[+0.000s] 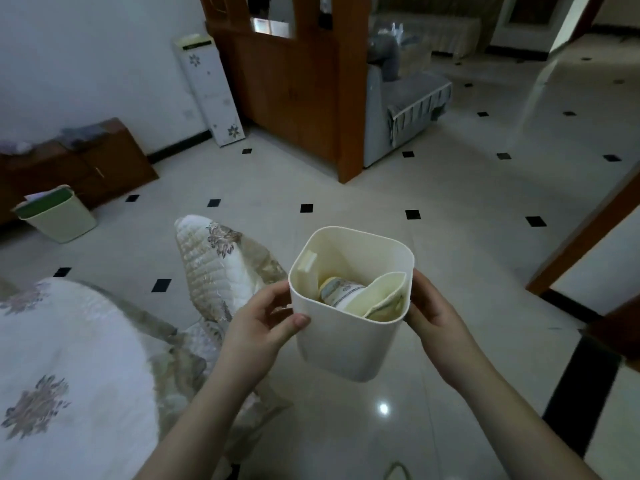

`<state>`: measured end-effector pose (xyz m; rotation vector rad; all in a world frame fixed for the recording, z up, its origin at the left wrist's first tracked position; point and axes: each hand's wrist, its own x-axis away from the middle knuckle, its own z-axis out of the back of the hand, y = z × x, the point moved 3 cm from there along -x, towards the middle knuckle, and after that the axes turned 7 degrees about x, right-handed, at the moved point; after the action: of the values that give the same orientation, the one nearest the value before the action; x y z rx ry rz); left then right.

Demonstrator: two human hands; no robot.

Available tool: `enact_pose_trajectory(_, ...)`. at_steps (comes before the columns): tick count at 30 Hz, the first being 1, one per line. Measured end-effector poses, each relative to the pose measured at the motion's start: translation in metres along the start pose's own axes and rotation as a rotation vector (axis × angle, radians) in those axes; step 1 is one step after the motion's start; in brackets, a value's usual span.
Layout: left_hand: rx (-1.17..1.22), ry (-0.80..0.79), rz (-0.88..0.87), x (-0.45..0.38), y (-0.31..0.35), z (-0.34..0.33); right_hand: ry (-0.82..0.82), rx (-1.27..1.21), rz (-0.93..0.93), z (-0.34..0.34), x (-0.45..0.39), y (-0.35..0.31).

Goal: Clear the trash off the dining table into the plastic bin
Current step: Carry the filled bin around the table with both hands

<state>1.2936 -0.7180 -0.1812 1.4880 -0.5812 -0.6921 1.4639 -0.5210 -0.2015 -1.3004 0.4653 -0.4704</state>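
Observation:
I hold a small cream plastic bin in the air above the floor, between both hands. My left hand grips its left wall, thumb on the front near the rim. My right hand clasps its right wall. Inside the bin lie a paper cup with a printed pattern on its side and a pale folded wrapper or carton. The dining table, covered with a white floral cloth, fills the lower left.
A chair with a quilted floral cover stands beside the table, left of the bin. A larger pale green waste bin stands on the tiled floor at the far left by a wooden cabinet. A wooden partition and sofa lie beyond.

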Motion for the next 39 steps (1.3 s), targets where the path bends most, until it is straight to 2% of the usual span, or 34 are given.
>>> enact_pose_trajectory(5, -0.092, 0.062, -0.006, -0.035, 0.004, -0.015, -0.074, 0.021, 0.018, 0.026, -0.049, 0.002)
enact_pose_trajectory(10, -0.044, 0.169, -0.011, -0.061, -0.003, -0.008, -0.138, 0.024, 0.033, 0.021, -0.097, 0.002)
enact_pose_trajectory(17, 0.004, 0.319, -0.059, -0.12, -0.02, 0.025, -0.188, 0.093, 0.036, -0.009, -0.187, -0.009)
enact_pose_trajectory(29, 0.045, 0.346, -0.097, -0.241, -0.017, 0.1, -0.185, 0.167, 0.013, -0.062, -0.339, -0.036)
enact_pose_trajectory(39, 0.019, 0.598, -0.056, -0.295, -0.031, 0.152, -0.381, 0.118, 0.056, -0.118, -0.45, -0.032)
